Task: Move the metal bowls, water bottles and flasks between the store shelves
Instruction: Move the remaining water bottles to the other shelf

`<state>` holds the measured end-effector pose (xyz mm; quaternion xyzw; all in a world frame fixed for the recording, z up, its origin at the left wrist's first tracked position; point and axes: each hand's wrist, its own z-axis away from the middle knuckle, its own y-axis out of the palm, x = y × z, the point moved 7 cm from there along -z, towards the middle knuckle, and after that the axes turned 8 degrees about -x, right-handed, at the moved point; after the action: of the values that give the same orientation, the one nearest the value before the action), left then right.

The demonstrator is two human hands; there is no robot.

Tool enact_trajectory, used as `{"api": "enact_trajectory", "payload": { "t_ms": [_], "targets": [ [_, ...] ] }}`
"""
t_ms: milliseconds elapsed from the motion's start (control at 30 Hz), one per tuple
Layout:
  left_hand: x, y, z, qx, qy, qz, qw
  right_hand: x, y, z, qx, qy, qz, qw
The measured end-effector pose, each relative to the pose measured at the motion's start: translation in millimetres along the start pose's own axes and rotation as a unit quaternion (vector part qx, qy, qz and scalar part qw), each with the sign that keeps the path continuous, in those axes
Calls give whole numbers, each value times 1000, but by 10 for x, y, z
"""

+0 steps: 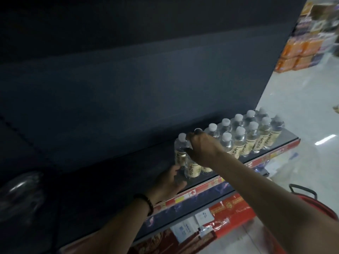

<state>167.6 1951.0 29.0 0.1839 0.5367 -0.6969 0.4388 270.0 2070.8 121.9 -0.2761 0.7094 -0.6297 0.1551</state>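
Several small clear water bottles (253, 134) with white caps and cream labels stand in rows on a dark shelf (128, 171). My right hand (203, 145) reaches over the left end of the rows, its fingers closed around the top of a bottle (192, 167) there. Beside it stands the leftmost bottle (180, 149). My left hand (168, 182), with a dark bead bracelet on the wrist, rests on the shelf with fingers spread against the base of those bottles. A shiny metal bowl (20, 191) shows dimly at the far left.
The shelf's red price strip (192, 194) runs along its front edge. Red boxed goods (231, 211) and white packs fill the shelf below. A red shopping basket (315, 202) stands on the pale floor at right. Orange packages (297, 52) are stacked far off.
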Motion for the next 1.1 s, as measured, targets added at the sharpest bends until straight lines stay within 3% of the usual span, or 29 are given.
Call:
{"api": "enact_trajectory", "payload": {
  "t_ms": [200, 567, 767, 1100],
  "targets": [
    [516, -838, 609, -89, 22, -163, 982, 972, -27, 188, 19, -71, 67, 995],
    [2308, -2820, 2852, -230, -25, -351, 907, 4064, 249, 1051, 91, -172, -40, 980],
    [3342, -3561, 3894, -268, -87, -320, 904, 5664, 324, 1409, 110, -241, -95, 959],
    [4520, -4557, 4837, -319, -230, -302, 868, 7368, 563, 1372, 127, -349, -124, 920]
  ]
}}
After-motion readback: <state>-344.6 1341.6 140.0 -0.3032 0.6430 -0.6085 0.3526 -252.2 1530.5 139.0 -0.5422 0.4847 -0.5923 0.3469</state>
